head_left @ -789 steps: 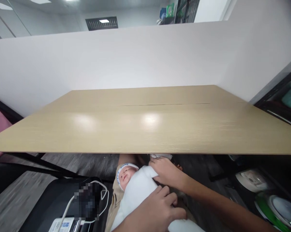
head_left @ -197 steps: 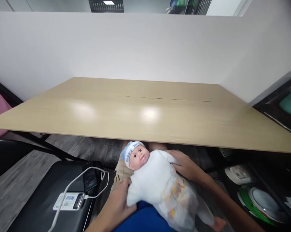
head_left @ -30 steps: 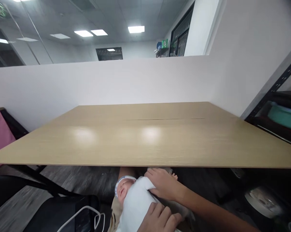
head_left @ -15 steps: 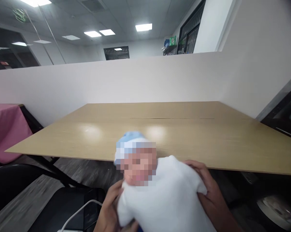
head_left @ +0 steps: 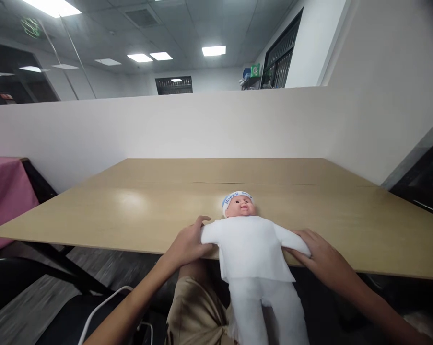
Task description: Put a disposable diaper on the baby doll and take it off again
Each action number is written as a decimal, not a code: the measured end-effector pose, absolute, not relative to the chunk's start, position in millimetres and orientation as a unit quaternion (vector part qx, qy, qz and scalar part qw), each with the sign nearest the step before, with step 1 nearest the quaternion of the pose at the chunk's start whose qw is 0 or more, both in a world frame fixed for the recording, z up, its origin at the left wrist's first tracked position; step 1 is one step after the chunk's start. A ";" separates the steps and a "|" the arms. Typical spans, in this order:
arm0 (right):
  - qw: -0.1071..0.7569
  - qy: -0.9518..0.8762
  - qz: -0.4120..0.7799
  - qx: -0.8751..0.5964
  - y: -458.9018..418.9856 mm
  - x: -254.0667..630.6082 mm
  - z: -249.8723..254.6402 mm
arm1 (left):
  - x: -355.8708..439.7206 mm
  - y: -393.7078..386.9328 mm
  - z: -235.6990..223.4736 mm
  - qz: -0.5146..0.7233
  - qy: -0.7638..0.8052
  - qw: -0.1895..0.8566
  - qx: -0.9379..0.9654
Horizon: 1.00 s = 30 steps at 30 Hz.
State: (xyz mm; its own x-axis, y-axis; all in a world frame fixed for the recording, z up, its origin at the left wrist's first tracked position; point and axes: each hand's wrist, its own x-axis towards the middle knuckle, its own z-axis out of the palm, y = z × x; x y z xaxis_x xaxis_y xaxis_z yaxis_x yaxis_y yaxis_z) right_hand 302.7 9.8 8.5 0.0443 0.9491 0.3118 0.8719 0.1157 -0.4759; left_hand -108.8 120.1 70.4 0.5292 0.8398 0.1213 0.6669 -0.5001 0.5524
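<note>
A baby doll (head_left: 254,249) in white clothes and a lettered blue-and-white cap (head_left: 236,196) lies face up, its head and upper body on the table's front edge. Its white legs (head_left: 270,306) hang over the edge towards my lap. My left hand (head_left: 193,241) is closed round the end of the doll's arm on the left. On the other side, my right hand (head_left: 315,249) grips the opposite arm, thumb below and fingers behind. Both arms of the doll are spread outwards. The sleeve ends are partly hidden by my fingers.
The wooden table (head_left: 166,206) reaches back to a low white partition (head_left: 216,124). A black chair (head_left: 61,318) with a white cable (head_left: 101,306) stands at lower left. Pink cloth (head_left: 7,196) hangs at far left, and a dark screen-like object (head_left: 425,167) is at right.
The doll has moved away from me and to the right, from close in front of me onto the table edge. Its body is now straighter, and my hands have moved apart along its arms.
</note>
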 end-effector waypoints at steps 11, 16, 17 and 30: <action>0.298 -0.708 0.057 -0.638 137.2 322.7 -4.5 | -118.9 272.8 50.5 0.162 0.426 0.080 0.886; 0.284 -0.734 0.034 -0.616 218.9 340.2 -6.0 | -102.6 348.3 39.6 0.194 0.410 0.032 0.891; 0.287 -0.735 0.026 -0.614 234.3 344.0 -6.8 | -99.1 362.4 37.8 0.202 0.407 0.026 0.890; 0.314 -0.736 -0.069 -0.596 394.2 392.8 -19.0 | -58.2 522.0 17.6 0.270 0.446 -0.048 0.852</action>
State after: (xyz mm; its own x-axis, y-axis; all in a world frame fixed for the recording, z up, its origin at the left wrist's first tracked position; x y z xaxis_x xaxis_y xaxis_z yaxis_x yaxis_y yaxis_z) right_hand 392.8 394.2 -19.0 -0.0917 0.8338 0.5443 0.9205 0.2795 -0.2732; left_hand -58.2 522.0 17.6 0.4552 0.7346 0.5030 0.7862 -0.5969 0.1602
